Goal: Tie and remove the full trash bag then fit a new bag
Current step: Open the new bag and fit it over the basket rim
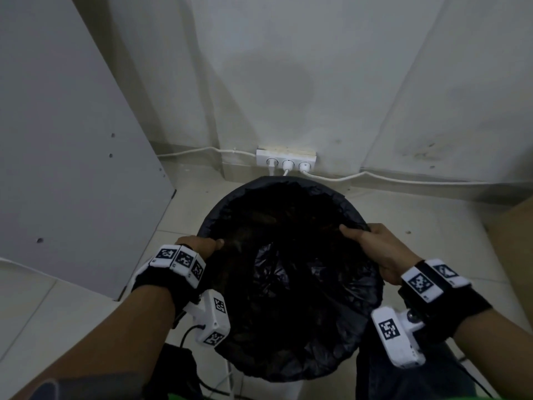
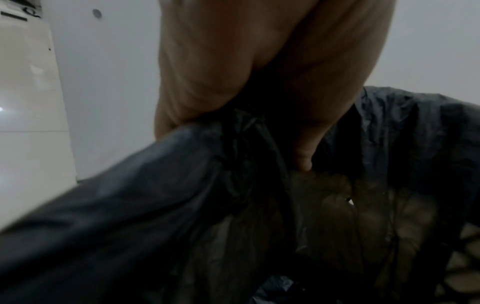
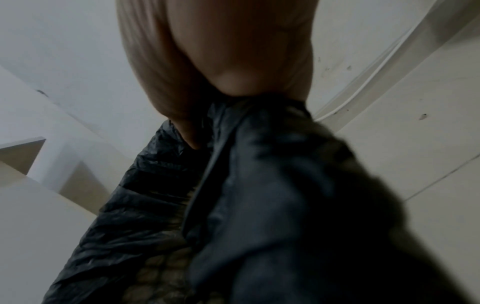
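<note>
1. Nearest the viewer, both forearms reach forward, each wrist wearing a black strap with white marker blocks.
2. The left hand (image 1: pixel 199 245) sits at about 9 o'clock on the bin's rim. Its thumb is hooked inside and its fingers lie outside, pinching a fold of the black trash bag (image 1: pixel 291 284); the left wrist view shows the thumb (image 2: pixel 302 162) pressed on bunched plastic.
3. The right hand (image 1: pixel 380 249) sits at about 3 o'clock on the rim, its fingers curled over the bag's edge and gripping gathered plastic (image 3: pixel 272 185).
4. The bag lines a round bin (image 1: pixel 372 307) standing on the tiled floor (image 1: pixel 57 313) between the hands. Its mouth is open and stretched over the rim, and crumpled black plastic lies inside.
5. Beyond the bin, at 12 o'clock, a white power strip (image 1: pixel 286 160) sits against the wall's foot with three plugs in it; white cables run off at 9 and 3 o'clock.
6. A grey panel (image 1: pixel 63 140) stands at 10 o'clock.
</note>
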